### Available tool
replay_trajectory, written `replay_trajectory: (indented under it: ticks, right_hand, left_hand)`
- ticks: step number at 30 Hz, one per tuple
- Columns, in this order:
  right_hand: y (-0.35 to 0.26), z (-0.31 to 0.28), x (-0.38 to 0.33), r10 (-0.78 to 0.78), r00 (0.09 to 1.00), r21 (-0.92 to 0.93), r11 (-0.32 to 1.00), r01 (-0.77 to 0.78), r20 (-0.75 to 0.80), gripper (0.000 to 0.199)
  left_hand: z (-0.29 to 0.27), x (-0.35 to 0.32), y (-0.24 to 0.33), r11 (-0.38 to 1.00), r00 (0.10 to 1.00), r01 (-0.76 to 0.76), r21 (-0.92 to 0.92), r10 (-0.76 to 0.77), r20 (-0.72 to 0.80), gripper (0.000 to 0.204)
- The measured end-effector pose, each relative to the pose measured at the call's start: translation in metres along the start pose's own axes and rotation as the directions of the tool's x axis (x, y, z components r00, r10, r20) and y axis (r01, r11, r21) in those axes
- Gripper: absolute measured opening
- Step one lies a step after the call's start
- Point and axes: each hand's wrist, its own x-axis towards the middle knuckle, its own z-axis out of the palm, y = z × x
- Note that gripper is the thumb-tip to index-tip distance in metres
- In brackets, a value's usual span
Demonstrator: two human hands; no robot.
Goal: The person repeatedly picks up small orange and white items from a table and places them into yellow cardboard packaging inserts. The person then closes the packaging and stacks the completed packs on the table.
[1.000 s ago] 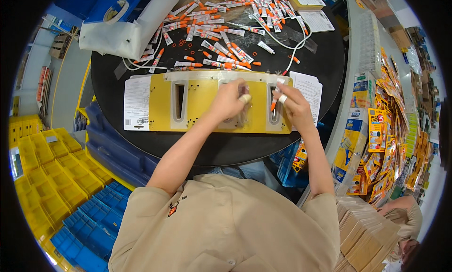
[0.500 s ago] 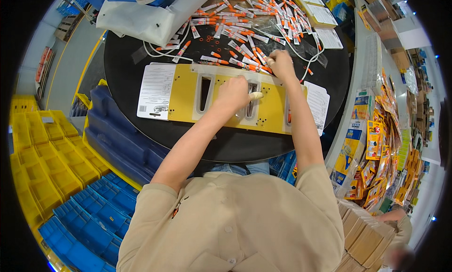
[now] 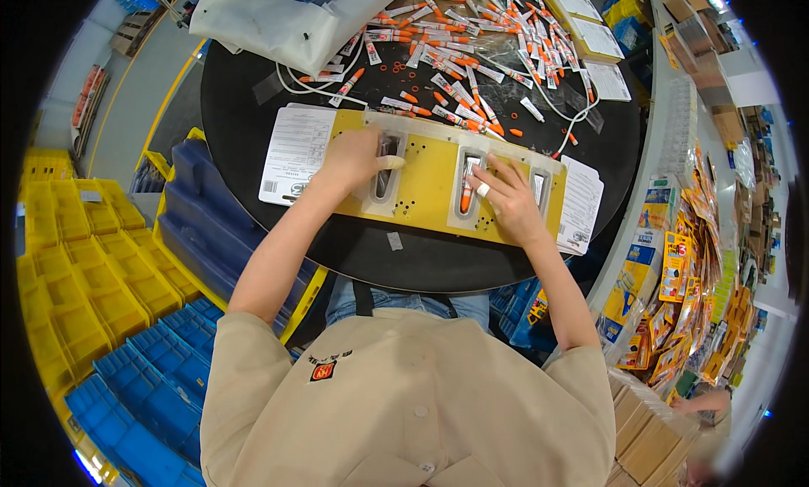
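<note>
While an orange-capped tube [image 3: 466,199] lies in the middle slot [image 3: 459,173] of the yellow fixture [image 3: 430,173], my right hand [image 3: 511,199] leans beside it, fingers apart. My left hand [image 3: 352,160] curls over the left slot [image 3: 383,184], its grip I cannot tell.

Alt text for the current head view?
A person's left hand is over the left slot of a yellow board, the right hand at an orange-tipped white tube in the middle slot. More tubes lie scattered on a round black table.
</note>
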Motion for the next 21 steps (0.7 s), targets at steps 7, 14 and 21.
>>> replay_trajectory:
  ticks: [7, 14, 21]
  right_hand:
    - [0.037, -0.010, -0.026, 0.299, 0.946, 0.133, 0.950, -0.283, -0.124, 0.037]
    - [0.130, -0.019, -0.163, 0.962, 0.200, -0.069, 0.190, -0.979, -0.186, 0.082]
    - [0.116, 0.023, -0.177, 0.868, 0.396, 0.025, 0.422, -0.906, -0.301, 0.058]
  left_hand:
    - [-0.021, -0.015, -0.004, 0.976, 0.986, 0.165, 0.144, -0.165, -0.014, 0.071]
    - [-0.024, 0.015, -0.013, 0.992, 0.979, 0.057, 0.115, -0.033, -0.201, 0.053]
    - [-0.025, 0.124, -0.038, 0.865, 0.964, 0.167, 0.473, -0.044, -0.260, 0.011]
